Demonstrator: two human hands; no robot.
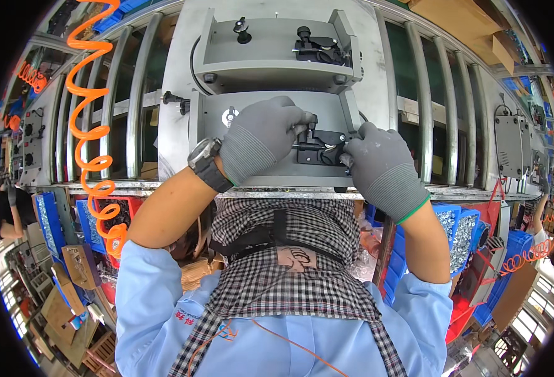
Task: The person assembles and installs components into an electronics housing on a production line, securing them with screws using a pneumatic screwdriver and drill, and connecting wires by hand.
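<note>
"Grey open sheet-metal housing (271, 173): where does it lie?"

"Along the near edge of the pale flat metal plate (175, 129), long axis left to right. A matching grey metal housing (261, 50) sits just beyond it (similar black fittings, neither hand on it)."

"And the hands?"

"Both grey-gloved. The left hand (264, 129) crosses over the middle from the left; the right hand (384, 164) is curled by the right end wall (350, 108). Whether it pinches anything, I cannot tell."

"What lies between them?"

"The black lever-like mechanism (321, 154), toward the housing's near right corner, its length also left to right. The left hand is at its far left side, the right at its right end, so neither is clearly nearer."

"Anything smaller?"

"The black upright knob (312, 119), at the mechanism's far side: the left hand seems to pinch it."
</note>
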